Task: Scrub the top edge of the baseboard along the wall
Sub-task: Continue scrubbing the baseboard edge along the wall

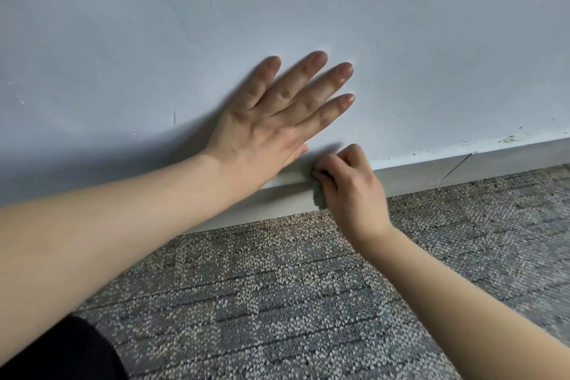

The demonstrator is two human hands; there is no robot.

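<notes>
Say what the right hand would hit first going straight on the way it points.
Likely the left hand, flat on the wall just beyond; the right hand, gripping a pad on the baseboard, points at its thumb side. Depth unclear.

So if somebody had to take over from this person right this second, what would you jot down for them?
Left hand: open, flat against the wall, fingers spread, bracing.
Right hand: grips a grey-green scrub pad, pressed on the baseboard at its top edge.
Done: cannot tell; the stretch to the left lies behind the left forearm.
Left: the top edge further right shows dark specks; probably work along that way.
</notes>
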